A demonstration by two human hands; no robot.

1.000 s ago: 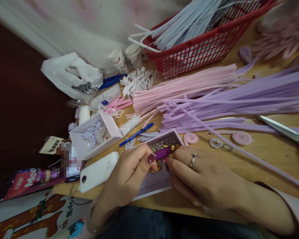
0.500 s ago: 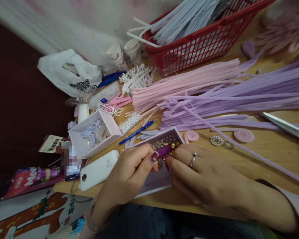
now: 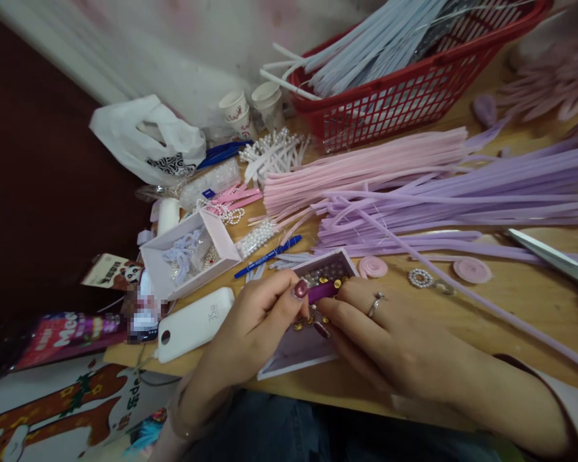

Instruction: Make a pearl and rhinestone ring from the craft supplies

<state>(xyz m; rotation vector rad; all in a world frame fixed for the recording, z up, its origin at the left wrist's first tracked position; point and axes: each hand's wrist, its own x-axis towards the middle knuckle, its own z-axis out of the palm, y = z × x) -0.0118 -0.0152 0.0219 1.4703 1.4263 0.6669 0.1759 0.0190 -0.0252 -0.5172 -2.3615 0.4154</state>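
Both hands meet over a shallow pink box (image 3: pixel 289 359) holding several gold and dark beads, at the table's near edge. My left hand (image 3: pixel 250 333) is curled, thumb and forefinger pinching one end of a short purple piece (image 3: pixel 324 292). My right hand (image 3: pixel 390 333), with a ring on one finger, has its fingers bent down onto the other end of the piece and into the box. What lies under the right fingertips is hidden.
Pink pipe cleaners (image 3: pixel 366 168) and lilac pipe cleaners (image 3: pixel 462 192) lie across the wooden table (image 3: pixel 520 301). A red basket (image 3: pixel 404 96) stands behind. Scissors (image 3: pixel 553 260), a bead ring (image 3: pixel 420 278), a blue pen (image 3: pixel 267 256), a second box (image 3: pixel 192 256) and a white power bank (image 3: pixel 195 324) are nearby.
Both hands stay on the purple piece over the box; the left thumb has shifted slightly up along it. The view has drifted a little.
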